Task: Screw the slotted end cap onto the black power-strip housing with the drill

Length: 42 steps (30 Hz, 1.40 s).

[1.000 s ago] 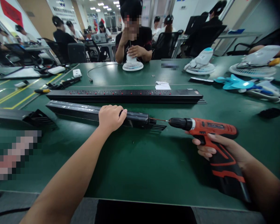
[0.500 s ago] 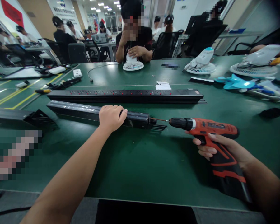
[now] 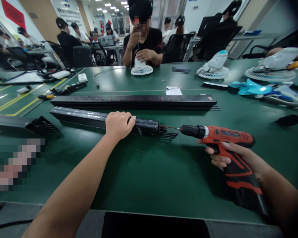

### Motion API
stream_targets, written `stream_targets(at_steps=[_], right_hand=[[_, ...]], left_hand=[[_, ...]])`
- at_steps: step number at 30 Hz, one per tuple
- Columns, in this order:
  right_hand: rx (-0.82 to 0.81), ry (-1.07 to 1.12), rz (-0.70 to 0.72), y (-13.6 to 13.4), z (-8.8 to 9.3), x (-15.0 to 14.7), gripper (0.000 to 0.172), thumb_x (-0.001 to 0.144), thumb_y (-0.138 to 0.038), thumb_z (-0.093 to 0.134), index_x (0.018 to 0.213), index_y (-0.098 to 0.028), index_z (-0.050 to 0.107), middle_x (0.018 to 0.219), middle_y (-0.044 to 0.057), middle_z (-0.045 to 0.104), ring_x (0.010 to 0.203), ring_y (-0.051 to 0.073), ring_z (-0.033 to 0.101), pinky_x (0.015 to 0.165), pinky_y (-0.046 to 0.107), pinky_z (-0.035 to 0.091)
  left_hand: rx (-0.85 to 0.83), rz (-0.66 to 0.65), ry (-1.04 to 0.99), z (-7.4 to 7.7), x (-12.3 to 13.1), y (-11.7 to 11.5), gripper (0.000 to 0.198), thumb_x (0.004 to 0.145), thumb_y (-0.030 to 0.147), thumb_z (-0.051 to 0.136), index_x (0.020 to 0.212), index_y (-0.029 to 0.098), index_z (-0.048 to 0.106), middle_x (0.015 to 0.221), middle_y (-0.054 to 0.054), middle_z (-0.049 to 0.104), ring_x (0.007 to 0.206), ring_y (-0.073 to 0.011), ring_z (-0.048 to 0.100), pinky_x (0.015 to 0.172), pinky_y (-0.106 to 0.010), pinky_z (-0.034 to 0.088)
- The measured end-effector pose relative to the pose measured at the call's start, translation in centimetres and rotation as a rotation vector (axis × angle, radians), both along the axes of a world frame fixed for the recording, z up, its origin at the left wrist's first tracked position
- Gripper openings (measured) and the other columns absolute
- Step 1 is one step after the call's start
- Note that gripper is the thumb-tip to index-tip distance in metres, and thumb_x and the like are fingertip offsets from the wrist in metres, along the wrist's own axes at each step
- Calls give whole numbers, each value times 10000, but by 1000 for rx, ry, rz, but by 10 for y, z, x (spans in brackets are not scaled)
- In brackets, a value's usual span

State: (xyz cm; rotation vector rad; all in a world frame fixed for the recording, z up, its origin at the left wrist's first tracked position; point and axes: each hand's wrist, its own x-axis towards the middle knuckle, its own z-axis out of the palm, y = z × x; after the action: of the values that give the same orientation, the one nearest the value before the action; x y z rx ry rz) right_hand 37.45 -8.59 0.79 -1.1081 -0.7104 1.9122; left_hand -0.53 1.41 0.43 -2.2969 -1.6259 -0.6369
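Observation:
My left hand (image 3: 119, 125) is wrapped over a long black power strip (image 3: 89, 119) that lies on the green table, with its right end towards the drill. In my right hand (image 3: 223, 157) is a red and black cordless drill (image 3: 228, 135), gripped by its handle. The drill's long thin bit (image 3: 171, 127) reaches to the right end of the strip; its tip's exact contact is too small to make out. A slotted bracket (image 3: 169, 135) sticks out from that same end. Behind it lies a second black power strip (image 3: 139, 102) with a row of red dots.
Another black strip (image 3: 10, 122) lies at the left. Across the table a person (image 3: 142, 43) handles a white fan part (image 3: 141, 70). White fan housings (image 3: 213, 67) and blue fan blades (image 3: 253, 87) lie at the back right. A screwdriver (image 3: 46, 97) is at the left.

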Motion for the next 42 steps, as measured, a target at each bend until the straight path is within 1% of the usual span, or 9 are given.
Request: stream_targets(at_steps=[14, 22, 30, 42], right_hand=[[-15, 30, 19, 1, -4, 4, 411, 630, -341, 544, 1036, -282, 514, 710, -22, 577, 394, 57, 332, 359, 210, 398], [-16, 9, 10, 0, -2, 2, 397, 619, -343, 555, 1010, -286, 532, 701, -20, 579, 387, 60, 332, 344, 211, 392], [-8, 7, -1, 0, -2, 1, 405, 629, -337, 546, 1030, -282, 521, 723, -14, 580, 391, 56, 320, 350, 210, 396], [5, -22, -1, 0, 0, 1, 344, 619, -347, 557, 957, -286, 542, 704, -19, 578, 383, 56, 323, 344, 217, 395]], left_hand=[[-13, 7, -1, 1, 0, 0, 503, 1058, 458, 364, 858, 222, 760, 814, -76, 769, 804, -279, 668, 815, -437, 423], [-10, 2, 6, 1, 0, 0, 507, 1058, 464, 360, 852, 227, 757, 806, -72, 767, 790, -274, 666, 797, -434, 425], [-18, 0, -16, 0, 0, 0, 508, 1054, 466, 357, 854, 228, 760, 813, -78, 767, 790, -279, 660, 808, -442, 421], [-4, 0, 3, -1, -1, 1, 500, 1057, 466, 364, 852, 227, 752, 811, -73, 771, 799, -278, 668, 794, -438, 417]])
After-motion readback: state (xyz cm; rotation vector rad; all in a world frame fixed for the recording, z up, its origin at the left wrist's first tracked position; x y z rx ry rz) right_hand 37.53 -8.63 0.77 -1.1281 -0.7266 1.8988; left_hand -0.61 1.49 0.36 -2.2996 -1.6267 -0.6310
